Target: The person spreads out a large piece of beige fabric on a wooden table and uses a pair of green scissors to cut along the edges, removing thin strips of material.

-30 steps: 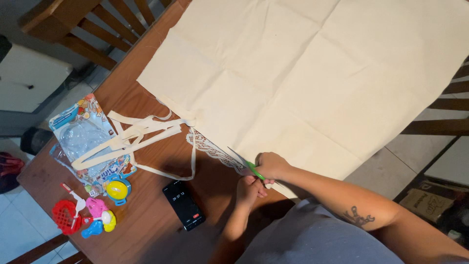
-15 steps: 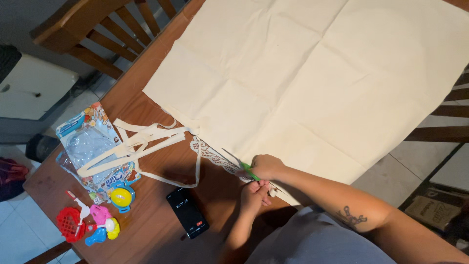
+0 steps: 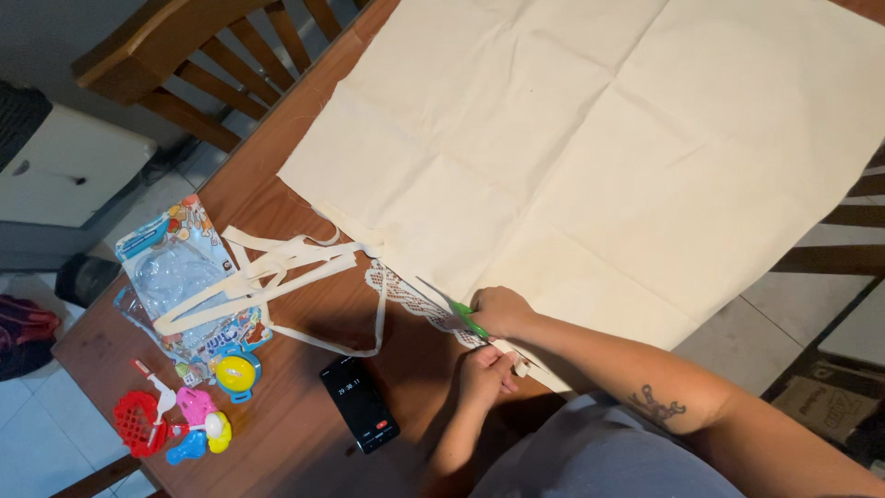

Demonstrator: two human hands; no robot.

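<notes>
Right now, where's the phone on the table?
In the head view, the phone lies screen up on the wooden table near its lower edge, between the left hand and the colourful plastic toys.

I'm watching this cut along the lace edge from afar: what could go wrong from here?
1. The left hand pinches the lace trim close behind the green-handled scissors held by the right hand, so a finger could get nipped.
2. The blades lie at the edge of the cream fabric and might snip it.
3. Loose fabric strips lie by the lace and could snag.
</notes>
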